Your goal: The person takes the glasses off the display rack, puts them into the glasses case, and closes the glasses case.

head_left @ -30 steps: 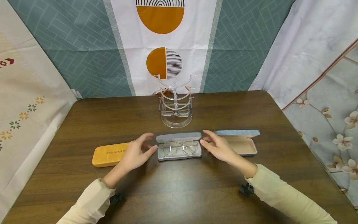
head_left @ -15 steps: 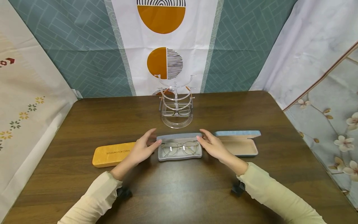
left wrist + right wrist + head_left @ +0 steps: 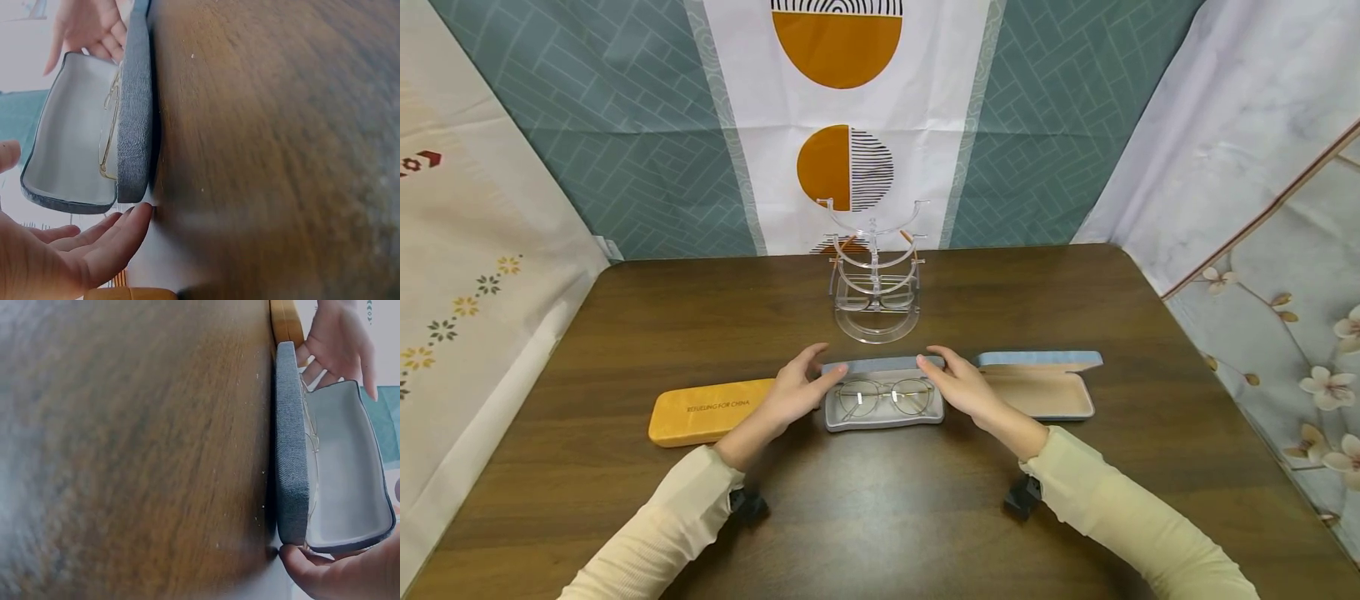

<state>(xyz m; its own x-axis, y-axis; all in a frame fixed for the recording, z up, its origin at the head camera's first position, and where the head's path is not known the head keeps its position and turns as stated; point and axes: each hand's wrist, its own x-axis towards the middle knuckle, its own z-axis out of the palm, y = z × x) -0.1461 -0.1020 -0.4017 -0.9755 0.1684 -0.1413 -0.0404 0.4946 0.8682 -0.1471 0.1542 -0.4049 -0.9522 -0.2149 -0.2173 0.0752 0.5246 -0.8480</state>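
A grey fabric-covered glasses case stands with its lid raised in the middle of the table, and round thin-rimmed glasses lie inside it. My left hand is at the case's left end, thumb in front of the lid's corner and fingers behind. In the left wrist view its fingertips come right up to the case's end. At the opposite end, my right hand mirrors this pose, its thumb over the lid's right corner. Fingers of both hands are spread and loosely bent.
A yellow glasses case lies closed on the left, partly behind my left wrist. To the right stands a light blue case, lid up, beige inside. Behind them is a clear tiered display stand bearing glasses.
Both hands have moved inward toward each other, from beside the grey case to the two corners of its lid. The case and the glasses have stayed in place.
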